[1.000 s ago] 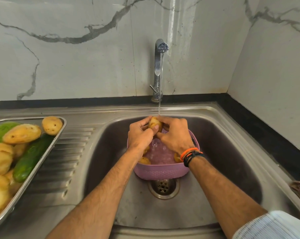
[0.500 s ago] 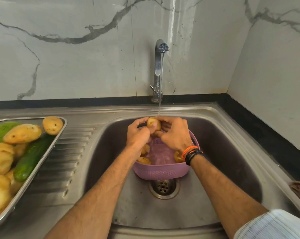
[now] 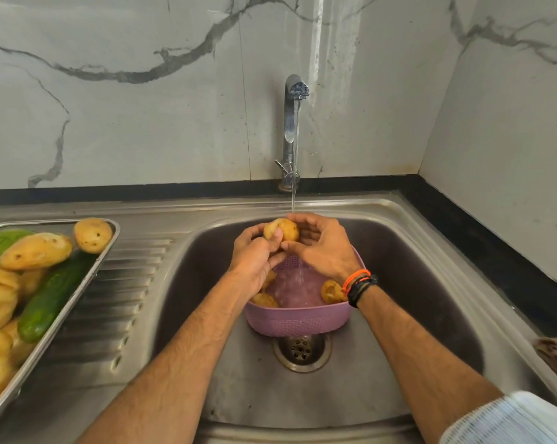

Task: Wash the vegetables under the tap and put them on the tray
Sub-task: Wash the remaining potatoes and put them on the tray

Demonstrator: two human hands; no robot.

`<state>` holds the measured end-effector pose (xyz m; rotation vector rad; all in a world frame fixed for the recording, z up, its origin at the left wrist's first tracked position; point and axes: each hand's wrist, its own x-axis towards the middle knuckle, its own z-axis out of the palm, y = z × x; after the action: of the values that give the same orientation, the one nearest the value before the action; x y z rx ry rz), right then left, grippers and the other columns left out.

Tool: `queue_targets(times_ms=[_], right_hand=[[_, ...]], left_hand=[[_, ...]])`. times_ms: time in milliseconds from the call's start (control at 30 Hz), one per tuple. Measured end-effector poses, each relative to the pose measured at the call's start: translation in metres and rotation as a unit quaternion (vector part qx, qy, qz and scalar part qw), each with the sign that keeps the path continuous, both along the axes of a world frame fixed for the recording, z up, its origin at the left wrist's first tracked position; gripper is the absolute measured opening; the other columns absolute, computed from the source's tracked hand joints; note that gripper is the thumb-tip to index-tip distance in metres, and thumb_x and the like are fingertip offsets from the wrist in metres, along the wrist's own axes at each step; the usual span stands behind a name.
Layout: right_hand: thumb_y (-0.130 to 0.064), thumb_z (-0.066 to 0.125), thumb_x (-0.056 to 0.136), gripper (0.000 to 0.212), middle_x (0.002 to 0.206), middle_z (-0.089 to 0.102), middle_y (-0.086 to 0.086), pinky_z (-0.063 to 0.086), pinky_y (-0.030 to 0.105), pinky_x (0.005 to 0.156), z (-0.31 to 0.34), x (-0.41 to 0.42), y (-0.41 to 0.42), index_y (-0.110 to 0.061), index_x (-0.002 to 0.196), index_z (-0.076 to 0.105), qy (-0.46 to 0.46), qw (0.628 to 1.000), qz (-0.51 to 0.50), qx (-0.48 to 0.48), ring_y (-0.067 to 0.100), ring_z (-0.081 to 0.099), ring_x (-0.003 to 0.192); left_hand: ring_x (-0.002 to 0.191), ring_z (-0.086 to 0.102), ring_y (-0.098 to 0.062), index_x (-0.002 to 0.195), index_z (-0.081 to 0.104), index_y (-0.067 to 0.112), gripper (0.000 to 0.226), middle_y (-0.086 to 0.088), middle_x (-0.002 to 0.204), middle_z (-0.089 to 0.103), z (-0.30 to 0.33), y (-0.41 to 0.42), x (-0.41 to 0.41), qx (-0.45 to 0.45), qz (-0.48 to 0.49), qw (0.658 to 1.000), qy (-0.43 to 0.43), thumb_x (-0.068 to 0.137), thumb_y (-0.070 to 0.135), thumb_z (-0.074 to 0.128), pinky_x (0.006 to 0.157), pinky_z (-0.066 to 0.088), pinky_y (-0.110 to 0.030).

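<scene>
A potato [image 3: 282, 230] was held under the thin stream from the tap [image 3: 292, 123], above a pink colander [image 3: 298, 318] standing in the sink [image 3: 431, 283]. The left hand [image 3: 254, 261] and right hand [image 3: 322, 248] both curled their fingers around it. More potatoes lay in the colander. The tray [image 3: 109, 248] of washed vegetables sat well apart, on the left. Wet skin looked slippery; a loose grip could drop the potato into the basin.
</scene>
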<state>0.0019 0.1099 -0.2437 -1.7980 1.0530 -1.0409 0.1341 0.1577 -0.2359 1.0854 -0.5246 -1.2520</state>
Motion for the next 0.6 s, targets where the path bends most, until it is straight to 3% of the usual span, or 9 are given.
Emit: queue_targets(times_ms=[133, 367, 500, 600], right_hand=[[-0.007, 0.085, 0.073, 0.066, 0.123, 0.067, -0.001, 0.054, 0.033, 0.099, 0.0013, -0.0012, -0.0014, -0.022, 0.132, 0.061, 0.054, 0.998, 0.029, -0.009, 0.012, 0.064, 0.113], [-0.006, 0.092, 0.063, 0.059, 0.109, 0.073, 0.003, 0.057, 0.026, 0.09, 0.0031, 0.004, 0.0037, -0.011, 0.118, 0.071, -0.011, 0.999, -0.05, -0.019, 0.009, 0.069, 0.101], [-0.008, 0.088, 0.068, 0.067, 0.119, 0.069, 0.0, 0.055, 0.032, 0.097, 0.0015, 0.0033, 0.0014, -0.018, 0.13, 0.064, 0.053, 0.998, -0.006, -0.023, 0.011, 0.066, 0.11], [-0.005, 0.089, 0.067, 0.066, 0.119, 0.07, 0.002, 0.055, 0.031, 0.096, 0.0017, 0.0012, 0.0017, -0.015, 0.128, 0.066, 0.035, 0.999, -0.014, -0.014, 0.01, 0.067, 0.108]], left_hand=[[0.111, 0.066, -0.031, 0.11, 0.066, 0.014, 0.023, -0.019, 0.118, 0.067, 0.0023, 0.0018, -0.0018, 0.004, -0.034, 0.999, -0.013, 0.094, -0.001, 0.06, 0.077, 0.061, -0.034], [0.098, 0.069, -0.027, 0.11, 0.065, 0.011, 0.02, -0.019, 0.114, 0.068, 0.0013, 0.0, -0.003, 0.0, 0.013, 1.0, -0.002, 0.094, 0.001, 0.06, 0.076, 0.061, -0.035], [0.106, 0.068, -0.032, 0.107, 0.067, 0.014, 0.021, -0.019, 0.114, 0.069, 0.0003, 0.0016, -0.0042, -0.002, -0.013, 0.999, -0.041, 0.092, 0.0, 0.063, 0.082, 0.06, -0.038], [0.106, 0.069, -0.032, 0.105, 0.068, 0.014, 0.021, -0.018, 0.112, 0.07, -0.0011, 0.0001, -0.0064, 0.002, 0.006, 0.999, -0.05, 0.091, -0.002, 0.065, 0.084, 0.059, -0.04]])
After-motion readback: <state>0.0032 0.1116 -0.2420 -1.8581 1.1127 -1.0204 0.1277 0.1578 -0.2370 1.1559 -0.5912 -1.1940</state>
